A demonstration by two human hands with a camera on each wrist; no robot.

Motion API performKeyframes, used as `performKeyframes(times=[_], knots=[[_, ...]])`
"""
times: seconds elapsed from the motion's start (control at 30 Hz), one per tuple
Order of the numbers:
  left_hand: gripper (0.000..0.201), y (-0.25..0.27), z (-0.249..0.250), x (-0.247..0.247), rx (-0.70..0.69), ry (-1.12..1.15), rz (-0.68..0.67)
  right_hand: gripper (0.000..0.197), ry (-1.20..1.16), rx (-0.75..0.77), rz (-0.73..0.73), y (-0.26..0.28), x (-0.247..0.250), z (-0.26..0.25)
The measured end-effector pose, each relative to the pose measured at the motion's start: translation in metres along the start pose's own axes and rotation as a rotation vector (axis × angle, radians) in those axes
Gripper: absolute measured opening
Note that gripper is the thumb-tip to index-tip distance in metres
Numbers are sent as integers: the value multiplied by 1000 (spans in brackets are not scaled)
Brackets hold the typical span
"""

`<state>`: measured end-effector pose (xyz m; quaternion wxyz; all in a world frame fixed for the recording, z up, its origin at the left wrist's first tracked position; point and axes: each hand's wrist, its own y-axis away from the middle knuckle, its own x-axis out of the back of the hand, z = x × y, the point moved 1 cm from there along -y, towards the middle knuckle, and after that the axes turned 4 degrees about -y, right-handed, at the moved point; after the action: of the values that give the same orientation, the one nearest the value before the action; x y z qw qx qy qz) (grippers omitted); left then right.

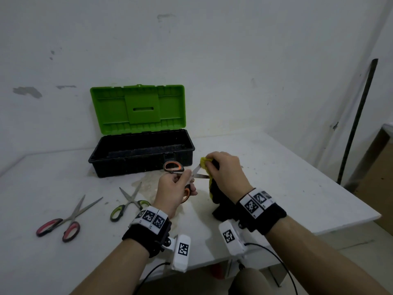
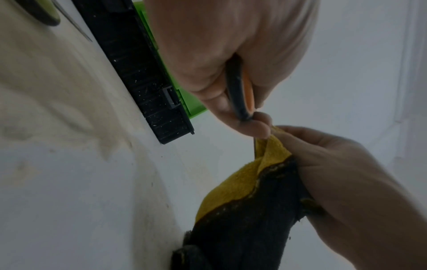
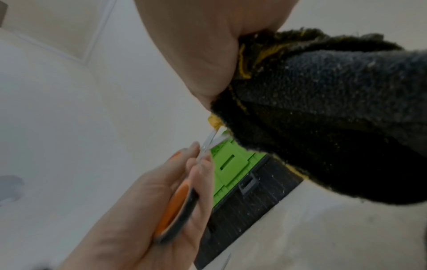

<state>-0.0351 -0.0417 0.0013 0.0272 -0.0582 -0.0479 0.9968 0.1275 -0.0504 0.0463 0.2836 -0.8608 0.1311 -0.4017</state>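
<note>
Wiping the orange scissors (image 3: 176,208), held above the worktop (image 1: 287,177) before the toolbox (image 1: 140,163): my left hand (image 1: 170,188) grips the lower handle, my right hand (image 1: 228,169) fingers pinch the cloth (image 1: 215,194) round one spread blade, so I stroke pivot-to-tip, skin behind the edge.

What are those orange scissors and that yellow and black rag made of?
The scissors: blades look like bare metal, grey and shiny. Their handles seem to be smooth orange-and-black plastic. The rag: soft fuzzy fabric, maybe terry or microfibre, since it looks nubbly and folds limply.
</note>
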Motion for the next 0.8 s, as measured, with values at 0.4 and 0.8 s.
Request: performKeyframes(times=[0.4, 0.8], knots=[[33, -2, -4, -1, 15, -47, -17, 12, 17, -25, 19, -2, 7, 6], [32, 1, 1, -4, -1, -29, -1, 11, 4, -28, 57, -8, 11, 9]])
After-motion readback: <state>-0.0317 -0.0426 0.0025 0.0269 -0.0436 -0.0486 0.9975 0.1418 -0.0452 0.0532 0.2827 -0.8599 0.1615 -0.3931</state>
